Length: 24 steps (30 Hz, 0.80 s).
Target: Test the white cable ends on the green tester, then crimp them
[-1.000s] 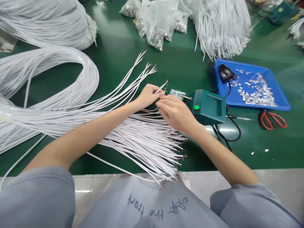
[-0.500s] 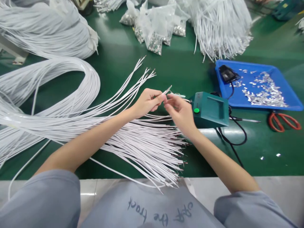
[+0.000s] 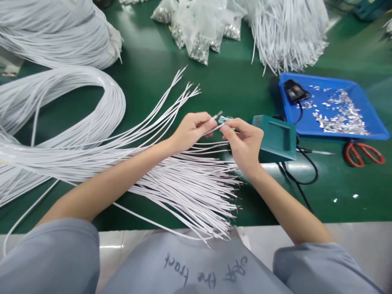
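Note:
My left hand [image 3: 193,130] is closed on a white cable, and the stripped-looking cable end [image 3: 218,115] sticks out past its fingertips. Thumb and fingers of my right hand [image 3: 245,143] pinch another thin white length of cable [image 3: 216,128] that runs across to my left hand. Between the hands shows a small pale-teal piece [image 3: 224,119]; what it belongs to I cannot make out. Below my forearms spreads a bundle of white cables [image 3: 196,183] with bare tips. Just right of my right hand stands a green box-shaped machine [image 3: 275,141], partly covered by it.
Behind the machine lies a blue tray [image 3: 372,110] with small metal clips [image 3: 346,118] and a black device [image 3: 295,91]. Orange-handled scissors [image 3: 363,154] lie at the right. Coiled cables [image 3: 113,102] fill the left; bags of metal parts [image 3: 199,32] and more cables [image 3: 288,36] lie at the back.
My right hand has moved slightly right, away from my left fingertips, drawing a white length of cable across. My left hand has stayed nearly in place.

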Motion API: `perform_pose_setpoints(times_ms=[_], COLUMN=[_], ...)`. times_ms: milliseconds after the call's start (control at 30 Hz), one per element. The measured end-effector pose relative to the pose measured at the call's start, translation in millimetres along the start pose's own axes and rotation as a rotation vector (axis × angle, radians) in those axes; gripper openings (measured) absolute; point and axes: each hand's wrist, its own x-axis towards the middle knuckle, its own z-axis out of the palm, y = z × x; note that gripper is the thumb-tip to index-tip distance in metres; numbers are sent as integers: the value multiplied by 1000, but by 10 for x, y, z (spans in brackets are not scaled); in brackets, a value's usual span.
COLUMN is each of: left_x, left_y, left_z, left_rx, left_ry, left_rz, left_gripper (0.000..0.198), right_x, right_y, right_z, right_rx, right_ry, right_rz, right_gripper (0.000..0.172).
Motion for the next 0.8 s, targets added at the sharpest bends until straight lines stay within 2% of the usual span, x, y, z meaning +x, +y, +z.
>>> perform_pose_setpoints(times_ms=[67,100,233,333,400,500,567,633,700,800], left_x=[17,23,26,28,42,80,109,134,150,157], left_y=[-29,-34,-9,-7,-49,-178,-284,-376,-431,-420], left_z=[-8,-9,-3,-7,-11,5,27,47,56,52], left_rx=[46,69,126,160,169,172,166,145,123,103], left_ry=[129,139,-37,-43,26,134,134,103,92,94], left_rz=[58,83,102,68,32,-78,-178,-249,-274,-293], left_gripper=[49,48,41,32,27,26,24,23,25,24], right_x=[7,11,32,62,91,164,236,316,387,450], right_y=[2,6,21,6,-13,-29,-21,1,30,63], right_z=[-12,-19,-57,-102,-149,-254,-334,-401,-440,-440], right_rx=[1,-1,-99,-354,-571,-900,-1103,-1248,-1326,-1390], right_ry=[-8,-16,-78,-145,-175,-155,-200,-327,-435,-474], right_rz=[9,7,-43,-154,-225,-237,-216,-189,-180,-189], right_gripper=[13,14,16,20,24,25,23,22,22,23])
